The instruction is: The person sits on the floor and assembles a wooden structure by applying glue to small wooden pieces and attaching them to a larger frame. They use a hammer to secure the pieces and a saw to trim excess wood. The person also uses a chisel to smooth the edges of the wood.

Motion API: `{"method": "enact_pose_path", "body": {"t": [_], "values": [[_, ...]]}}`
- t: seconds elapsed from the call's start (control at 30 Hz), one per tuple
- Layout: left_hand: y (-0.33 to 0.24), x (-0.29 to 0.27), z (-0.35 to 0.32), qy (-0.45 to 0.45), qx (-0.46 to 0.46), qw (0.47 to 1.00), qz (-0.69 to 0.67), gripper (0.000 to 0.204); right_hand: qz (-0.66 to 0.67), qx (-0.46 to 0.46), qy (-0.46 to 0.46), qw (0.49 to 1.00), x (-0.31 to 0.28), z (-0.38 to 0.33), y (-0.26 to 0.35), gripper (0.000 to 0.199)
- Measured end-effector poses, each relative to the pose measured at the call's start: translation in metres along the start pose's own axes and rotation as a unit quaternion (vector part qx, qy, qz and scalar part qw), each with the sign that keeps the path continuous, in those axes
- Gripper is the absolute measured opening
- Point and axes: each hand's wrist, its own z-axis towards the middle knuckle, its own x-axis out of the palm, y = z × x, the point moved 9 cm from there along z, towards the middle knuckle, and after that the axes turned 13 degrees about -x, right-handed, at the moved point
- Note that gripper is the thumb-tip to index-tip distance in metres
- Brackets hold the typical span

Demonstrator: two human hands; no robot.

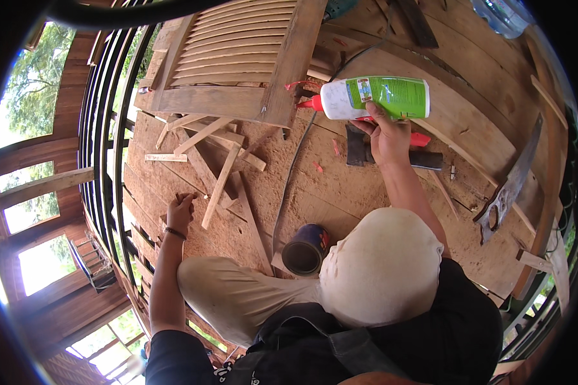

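My right hand [392,138] is wrapped round a white glue bottle [340,99] with a green label and a red nozzle. The bottle lies sideways in the air, nozzle toward the left, close to the lower corner of a slatted wooden panel [212,101]. Down at the left, my left hand [182,210] hangs over the plank floor with its fingers curled in; whether anything sits between them is hidden. Just beyond it lie several loose wood strips [221,186]. Beneath my right wrist rests a dark-headed hammer or hatchet [356,146], partly covered by the arm.
A dark open can [304,250] stands before my knees. A handsaw [510,183] lies at the right, near a curved board [469,119]. One black cable [293,168] crosses the sawdust-strewn floor. At top right is a clear plastic bottle [504,16]. Dark railing bars [112,128] run along the left.
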Motion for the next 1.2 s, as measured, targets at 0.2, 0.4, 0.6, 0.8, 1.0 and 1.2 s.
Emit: {"method": "enact_pose_path", "body": {"t": [0.2, 0.4, 0.6, 0.8, 1.0, 1.2], "values": [[-0.003, 0.004, 0.002, 0.016, 0.013, 1.0, -0.007, 0.02, 0.014, 0.013, -0.023, 1.0, -0.003, -0.006, -0.005, 0.027], [-0.007, 0.004, 0.001, 0.011, 0.028, 1.0, -0.003, 0.021, -0.013, -0.035, -0.105, 0.994, -0.018, -0.005, 0.023, 0.039], [0.01, 0.003, 0.007, 0.017, 0.008, 1.0, 0.007, 0.021, -0.205, -0.007, -0.1, 0.973, -0.062, 0.008, 0.073, 0.049], [-0.038, 0.038, -0.017, 0.048, 0.115, 0.986, 0.107, 0.023, -0.643, -0.013, 0.36, 0.676, -0.012, 0.008, 0.083, 0.072], [-0.07, 0.088, -0.044, 0.108, 0.234, 0.928, 0.269, 0.025, -0.383, 0.393, 0.361, 0.754, -0.015, -0.034, -0.001, 0.064], [-0.067, 0.109, -0.104, 0.141, 0.313, 0.875, 0.34, 0.021, -0.326, 0.384, 0.203, 0.84, -0.095, -0.023, 0.073, 0.059]]}}
